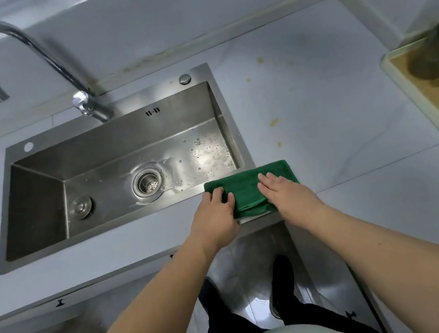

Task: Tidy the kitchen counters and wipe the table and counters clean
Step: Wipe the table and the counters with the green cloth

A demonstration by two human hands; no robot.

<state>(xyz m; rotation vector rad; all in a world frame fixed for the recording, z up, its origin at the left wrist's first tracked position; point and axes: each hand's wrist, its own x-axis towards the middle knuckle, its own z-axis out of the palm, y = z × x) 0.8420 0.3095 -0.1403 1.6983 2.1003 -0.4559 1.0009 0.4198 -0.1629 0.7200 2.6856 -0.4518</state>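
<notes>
Desk (328,90) — pale grey stone-look top, running from the sink rightward to a wall corner; a raised backsplash strip closes its far edge. The near edge passes just under the person's wrists, with a steel cabinet front and tiled floor below. Broad open surface lies right of and beyond the cloth, marked by four small yellowish stains (274,122).

Sink (117,163) — one, stainless steel, single rectangular basin set into the desk at left. One strainer drain (147,182) at mid-floor, one loose stopper (81,207) to its left, water droplets toward the right wall. One gooseneck faucet (30,51) rises from the rear rim and arches leftward.

Cloth (246,188) — one, dark green, folded into a rectangle, lying flat at the sink's near right corner, its left end overlapping the steel rim, its right end on the stone.

Left hand (215,214) — fingers curled over the cloth's left end, gripping it.

Right hand (286,194) — flat, fingers straight and together, pressing down on the cloth's right half. The two hands sit close, a strip of cloth showing between them.

Tray (427,99) — one, cream-edged with a tan bed, at the right margin, well apart from the cloth; one dark, blurred object (438,56) rests on it, kind not discernible.

Shoes — two, dark, on the floor beneath.
</notes>
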